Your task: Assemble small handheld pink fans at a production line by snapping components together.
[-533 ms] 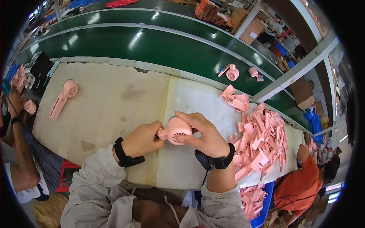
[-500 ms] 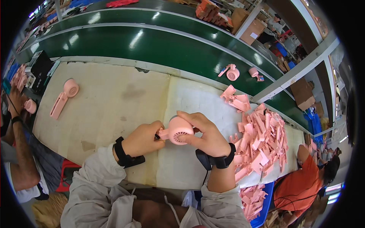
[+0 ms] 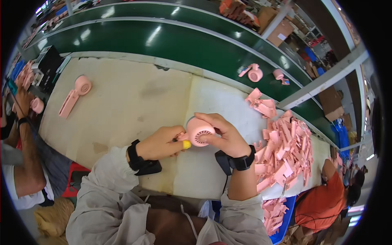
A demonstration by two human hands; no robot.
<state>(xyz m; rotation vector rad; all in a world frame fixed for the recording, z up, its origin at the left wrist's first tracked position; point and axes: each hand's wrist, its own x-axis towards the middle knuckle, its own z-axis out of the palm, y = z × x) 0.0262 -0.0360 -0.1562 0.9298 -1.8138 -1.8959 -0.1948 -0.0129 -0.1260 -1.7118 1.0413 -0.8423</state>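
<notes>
A pink handheld fan's round head (image 3: 201,131), with a ring of slots in its end, is between my hands above the table. My right hand (image 3: 229,136) wraps around the head, its thumb on the slotted end. At the left, my left hand (image 3: 160,143) is closed on the short neck of the fan, and its fingers hide most of that part. Something yellow (image 3: 186,144) shows at my left fingertips; I cannot tell what it is. Farther left on the table lies another pink fan (image 3: 77,93) with its long handle.
Right of my hands, a heap of pink plastic shells (image 3: 286,151) covers the table; more fill a blue bin (image 3: 281,218) below. Pink fan parts (image 3: 255,74) sit on the green conveyor (image 3: 171,43). Co-workers are at left (image 3: 26,163) and right (image 3: 322,196).
The whole view has shifted slightly. My left hand has turned around the fan's neck, and the yellow thing at its fingertips has come into sight. My right hand keeps its grip on the head.
</notes>
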